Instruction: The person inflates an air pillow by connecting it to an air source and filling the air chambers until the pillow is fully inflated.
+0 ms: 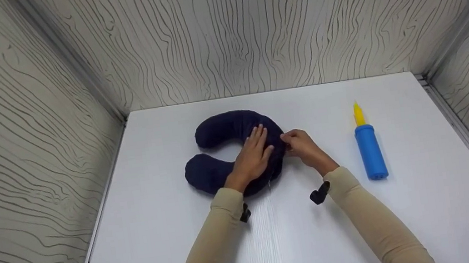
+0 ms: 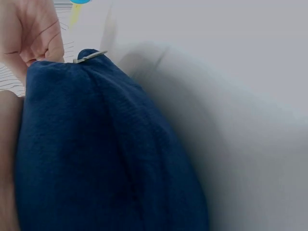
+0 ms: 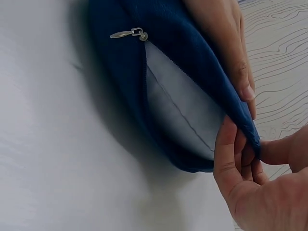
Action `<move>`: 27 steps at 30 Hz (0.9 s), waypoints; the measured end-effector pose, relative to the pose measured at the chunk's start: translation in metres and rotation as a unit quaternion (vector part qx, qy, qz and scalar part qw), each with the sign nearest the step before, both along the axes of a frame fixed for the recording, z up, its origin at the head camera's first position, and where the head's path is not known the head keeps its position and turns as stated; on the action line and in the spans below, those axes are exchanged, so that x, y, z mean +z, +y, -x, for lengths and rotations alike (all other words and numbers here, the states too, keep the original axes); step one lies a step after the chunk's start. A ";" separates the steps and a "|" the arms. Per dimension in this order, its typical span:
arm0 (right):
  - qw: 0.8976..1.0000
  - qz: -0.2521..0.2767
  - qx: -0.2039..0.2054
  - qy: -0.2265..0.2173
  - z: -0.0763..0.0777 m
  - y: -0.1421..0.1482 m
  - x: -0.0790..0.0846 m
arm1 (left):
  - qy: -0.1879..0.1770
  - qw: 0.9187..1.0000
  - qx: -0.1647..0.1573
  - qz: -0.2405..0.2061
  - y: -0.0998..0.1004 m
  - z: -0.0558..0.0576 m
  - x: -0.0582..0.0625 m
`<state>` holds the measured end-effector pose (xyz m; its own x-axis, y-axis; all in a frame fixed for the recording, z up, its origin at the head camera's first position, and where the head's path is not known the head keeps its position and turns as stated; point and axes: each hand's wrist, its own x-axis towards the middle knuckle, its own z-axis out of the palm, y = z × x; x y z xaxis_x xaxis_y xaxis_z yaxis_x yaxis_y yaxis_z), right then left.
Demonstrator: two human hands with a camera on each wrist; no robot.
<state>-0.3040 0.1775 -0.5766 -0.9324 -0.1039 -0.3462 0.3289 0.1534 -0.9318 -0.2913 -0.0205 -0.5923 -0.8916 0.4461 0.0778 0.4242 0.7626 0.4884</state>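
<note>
White table (image 1: 435, 222) inside a booth with wood-grain walls (image 1: 16, 180). Left hand (image 1: 252, 156) lay flat on the pillow (image 1: 216, 134), fingers straight, pressing the right part of the cover. Right hand (image 1: 303, 145) pinched the cover's edge at the pillow's right side, thumb and fingers closed on the fabric. Hands sat close together, apart by a small gap. Right wrist view: cover was unzipped there, pale inner lining (image 3: 185, 113) showing through the opening, zipper pull (image 3: 129, 34) at the end of the slit, lying on the fabric. Pillow was dark blue, U-shaped, open end facing left, resting left of table centre. Pump (image 1: 370, 149), blue body with yellow nozzle pointing far, lay well apart to the right of the hands. Both sleeves (image 1: 214, 249) beige.
</note>
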 end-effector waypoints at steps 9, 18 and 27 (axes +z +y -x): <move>1.000 -0.009 0.000 0.004 -0.001 0.001 -0.017 | 0.003 1.000 -0.006 0.002 0.000 0.000 -0.002; 1.000 -0.015 0.002 0.019 -0.003 -0.001 -0.031 | -0.002 1.000 -0.014 0.026 0.000 0.000 -0.002; 0.999 -0.020 -0.017 0.024 -0.002 -0.004 -0.034 | 0.001 0.999 -0.011 0.040 0.000 0.002 -0.005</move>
<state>-0.3017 0.1733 -0.6106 -0.9511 -0.0579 -0.3035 0.2889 0.1810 -0.9401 -0.2928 -0.0209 -0.5969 -0.8813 0.4706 0.0425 0.4422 0.7899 0.4249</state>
